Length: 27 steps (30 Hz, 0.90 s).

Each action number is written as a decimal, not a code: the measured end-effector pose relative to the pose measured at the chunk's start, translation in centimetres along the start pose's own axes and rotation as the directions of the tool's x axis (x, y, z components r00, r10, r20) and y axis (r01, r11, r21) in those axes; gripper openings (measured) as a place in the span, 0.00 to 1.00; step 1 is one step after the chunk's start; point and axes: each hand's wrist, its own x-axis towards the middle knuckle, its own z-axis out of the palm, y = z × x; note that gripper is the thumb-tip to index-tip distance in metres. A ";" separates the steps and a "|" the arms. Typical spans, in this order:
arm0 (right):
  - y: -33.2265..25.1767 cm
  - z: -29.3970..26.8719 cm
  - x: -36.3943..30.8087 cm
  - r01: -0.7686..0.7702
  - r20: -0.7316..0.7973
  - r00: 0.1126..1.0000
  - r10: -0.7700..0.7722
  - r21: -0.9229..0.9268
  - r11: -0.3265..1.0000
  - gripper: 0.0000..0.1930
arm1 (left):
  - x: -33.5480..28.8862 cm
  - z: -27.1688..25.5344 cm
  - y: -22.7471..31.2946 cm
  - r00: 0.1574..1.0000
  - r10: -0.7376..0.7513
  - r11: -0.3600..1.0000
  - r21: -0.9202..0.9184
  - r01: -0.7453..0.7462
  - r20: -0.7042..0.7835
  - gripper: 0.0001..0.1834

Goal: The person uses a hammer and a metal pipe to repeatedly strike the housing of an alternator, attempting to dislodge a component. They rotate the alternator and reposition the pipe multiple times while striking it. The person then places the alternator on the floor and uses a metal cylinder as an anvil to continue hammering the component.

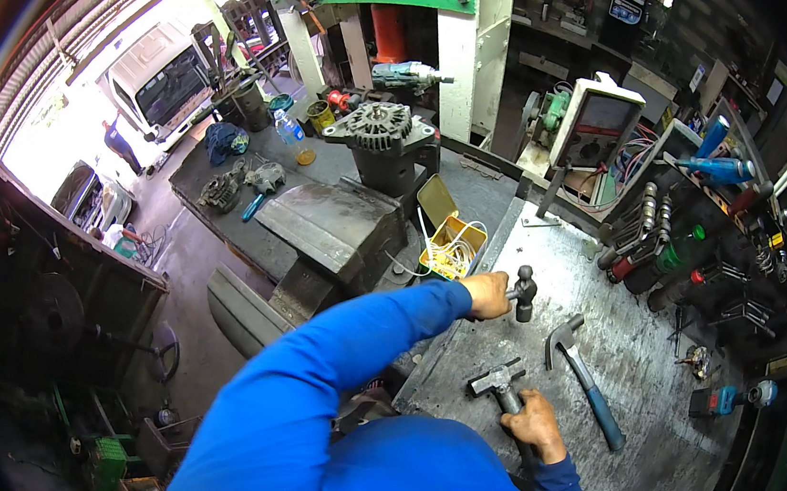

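Observation:
My left hand (489, 295) reaches across to the bench's upper part, its fingers closed round a ball-peen hammer (524, 294) close to the dark steel head. Most of that hammer's handle is hidden by the hand and sleeve. Nearer to me, my right hand (533, 424) is wrapped round the dark handle of a second hammer (498, 378), just below its grey head. To the right of both hands, a claw hammer (593, 393) with a blue grip lies on the metal-topped workbench (655, 410), touched by neither hand.
A large bench vise (334, 228) stands left of my left hand, with an alternator (379, 130) behind it. A yellow tin (456, 247) of white cable sits beside the vise. Sockets (649, 214) and a blue power tool (714, 402) line the right side. A person (122, 145) stands outside.

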 end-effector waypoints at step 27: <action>-33.7 -29.0 15.2 0.556 -0.472 0.655 -0.590 -0.228 0.800 0.19 | -12.0 -35.5 -13.8 0.813 0.253 0.788 0.600 0.142 -0.525 0.16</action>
